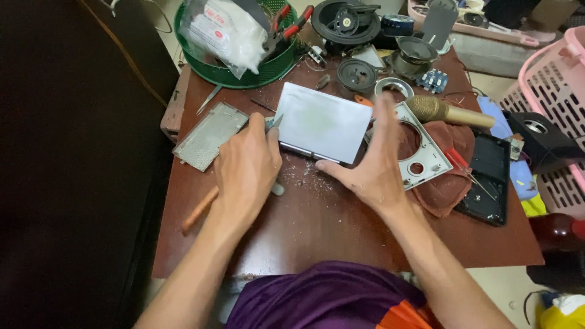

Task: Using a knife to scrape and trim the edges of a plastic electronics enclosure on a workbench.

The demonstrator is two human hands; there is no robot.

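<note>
Hands (247, 170) on flat grey metal slab (320, 122)

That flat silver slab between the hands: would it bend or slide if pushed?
The silver slab looks like a thin, flat metal case, so probably stiff rather than floppy. Its smooth surface suggests it could slide easily on the table. Lying flat, it seems unlikely to roll or tip.

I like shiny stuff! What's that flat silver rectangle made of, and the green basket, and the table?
The silver rectangle looks like brushed metal: smooth, dull grey sheen, thin edge; painted plastic is possible. The green basket looks like moulded plastic with slotted walls. The table looks like dark red-brown varnished wood, faintly glossy.
</note>
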